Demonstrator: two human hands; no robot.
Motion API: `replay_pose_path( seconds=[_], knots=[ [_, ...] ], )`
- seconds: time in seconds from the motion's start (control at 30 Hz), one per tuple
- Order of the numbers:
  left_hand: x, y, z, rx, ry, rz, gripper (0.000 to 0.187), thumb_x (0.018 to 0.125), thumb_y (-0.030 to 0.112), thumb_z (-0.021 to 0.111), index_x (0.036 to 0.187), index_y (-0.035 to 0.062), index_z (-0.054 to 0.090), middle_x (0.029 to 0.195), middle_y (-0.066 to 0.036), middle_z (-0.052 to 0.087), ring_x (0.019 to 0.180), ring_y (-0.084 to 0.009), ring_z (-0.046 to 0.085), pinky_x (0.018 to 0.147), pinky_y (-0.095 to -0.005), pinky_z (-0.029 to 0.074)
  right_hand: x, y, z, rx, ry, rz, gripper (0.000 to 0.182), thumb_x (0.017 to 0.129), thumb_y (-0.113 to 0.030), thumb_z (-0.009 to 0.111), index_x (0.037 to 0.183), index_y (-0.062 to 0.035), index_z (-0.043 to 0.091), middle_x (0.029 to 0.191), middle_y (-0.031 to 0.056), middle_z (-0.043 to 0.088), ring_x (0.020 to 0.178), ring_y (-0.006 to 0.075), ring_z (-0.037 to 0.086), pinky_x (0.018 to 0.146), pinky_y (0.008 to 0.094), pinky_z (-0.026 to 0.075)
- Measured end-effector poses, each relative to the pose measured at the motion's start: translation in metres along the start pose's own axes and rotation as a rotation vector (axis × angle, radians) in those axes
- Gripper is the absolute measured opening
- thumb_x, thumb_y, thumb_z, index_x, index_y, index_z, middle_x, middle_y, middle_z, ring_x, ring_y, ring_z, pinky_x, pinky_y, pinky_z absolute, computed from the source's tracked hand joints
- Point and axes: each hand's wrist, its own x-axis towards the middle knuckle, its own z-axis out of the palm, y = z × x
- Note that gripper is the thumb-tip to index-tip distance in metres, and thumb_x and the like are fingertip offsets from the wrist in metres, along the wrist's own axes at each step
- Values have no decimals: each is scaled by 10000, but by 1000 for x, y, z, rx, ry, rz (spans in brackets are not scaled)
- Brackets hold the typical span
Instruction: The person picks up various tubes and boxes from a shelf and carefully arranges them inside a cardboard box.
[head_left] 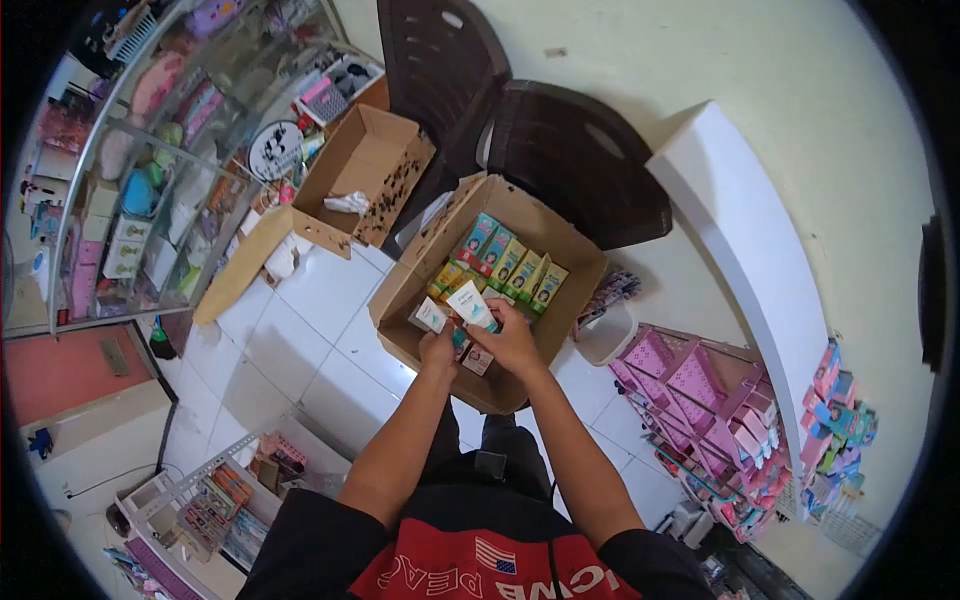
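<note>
Both my hands are over an open cardboard box (575, 262) in front of me. My right hand (510, 345) grips a white tube (469, 302) with teal print, tilted up toward me. Just to its left, my left hand (438, 346) is closed on a white pack (429, 315) with similar print. Inside the box, past my fingers, stand several small yellow-green cartons (524, 274) with pictures on them, and teal cartons (480, 235) at the far end. A small pale carton (478, 359) lies below my right hand.
Beyond the box are dark plastic chairs (570, 150). A second cardboard box (335, 175) holds a crumpled white thing. Glass shelves (150, 150) of goods line the left. Pink baskets (690, 385) and a white bin (606, 335) stand right, on a white tiled floor (320, 300).
</note>
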Motion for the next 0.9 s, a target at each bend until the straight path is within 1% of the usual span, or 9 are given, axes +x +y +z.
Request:
replay_pose_path(
  seconds=[0.17,0.23,0.3,0.43,0.5,0.63,0.73,0.8,0.9],
  knots=[
    [39,-15,-13,79,120,3,272,940,184,648,1110,-21,595,984,-123,655,806,-220,654,614,-376,530,34,40,22,-204,-6,-18,492,799,-162,763,1216,1,558,1064,122,666,927,185,646,802,311,533],
    [43,-16,-8,41,172,-18,295,958,166,620,1166,-41,591,1030,-112,644,849,-223,643,717,-377,522,49,66,31,-184,-8,20,484,778,-196,771,1181,-4,584,1052,123,665,926,213,648,844,336,516],
    [71,-36,-15,49,197,-1,305,966,159,603,1191,-45,583,1052,-133,641,868,-246,649,732,-400,527,62,84,39,-184,22,109,469,769,-188,770,1168,-9,599,1076,138,670,975,233,650,899,341,487],
    [118,-66,-23,-22,328,-71,425,893,151,662,1246,-65,563,1150,-196,654,943,-322,673,774,-423,544,82,105,45,-235,-90,103,500,765,-177,775,1198,-4,595,1142,180,666,1049,257,650,933,355,486],
    [130,-71,-22,315,426,-80,467,866,195,693,1229,-71,568,1183,-232,639,1003,-369,667,801,-419,542,84,112,49,-293,-91,112,506,767,-176,773,1206,-1,593,1141,189,665,1057,272,649,937,360,485],
    [139,-71,-14,498,440,63,542,852,232,703,1254,-89,533,1229,-265,609,1045,-391,655,829,-429,545,93,137,57,-377,-62,119,521,775,-175,762,1229,10,587,1152,209,661,1085,312,640,944,370,483],
    [154,-70,-14,640,581,-77,525,872,242,667,1286,-46,519,1246,-238,608,1076,-373,643,879,-440,532,96,147,55,-379,-54,138,518,785,-171,756,1235,16,581,1156,203,660,1083,307,641,945,368,481],
    [138,-53,-3,769,606,-10,467,901,254,611,1298,22,530,1250,-201,616,1124,-351,621,939,-458,503,95,147,53,-347,-64,141,518,788,-170,753,1239,17,578,1163,206,659,1087,304,640,943,366,482],
    [140,-44,-1,823,636,127,469,887,300,645,1253,11,587,1231,-182,645,1141,-318,622,936,-422,500,93,146,54,-294,-63,144,522,792,-171,749,1248,14,575,1170,206,659,1094,296,641,939,360,482]
  ],
)
